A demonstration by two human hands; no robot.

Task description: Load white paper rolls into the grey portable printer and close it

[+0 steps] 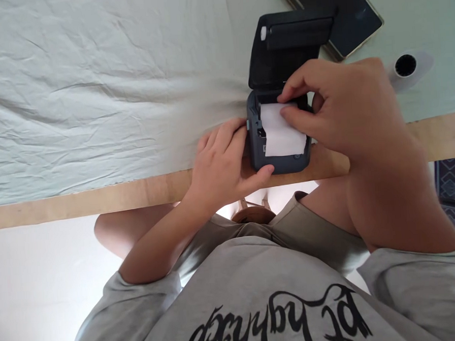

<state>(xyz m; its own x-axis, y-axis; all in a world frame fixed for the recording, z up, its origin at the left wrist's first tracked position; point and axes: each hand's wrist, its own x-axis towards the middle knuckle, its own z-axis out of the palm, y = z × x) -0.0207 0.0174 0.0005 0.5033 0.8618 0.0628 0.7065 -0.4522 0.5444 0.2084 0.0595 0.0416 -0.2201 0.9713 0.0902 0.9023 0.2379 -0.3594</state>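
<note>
A small dark blue-grey thermal printer (254,151) sits at the table's near edge with its black lid (256,62) raised. White paper from a paper roll (282,137) lies in its bay, the torn end hanging over the front. My left hand (221,163) grips the printer's left side, with the thumb at the front corner. Thumb and index finger of my right hand (334,101) are closed on the paper roll at the bay's right side. This hand hides the bay's right part.
Behind the lid lies a dark flat device (351,19) with a shiny surface. A white object with a round black end (405,66) stands right of my right hand. A wrinkled pale cloth (112,85) covers the table, whose wooden edge (148,192) shows in front.
</note>
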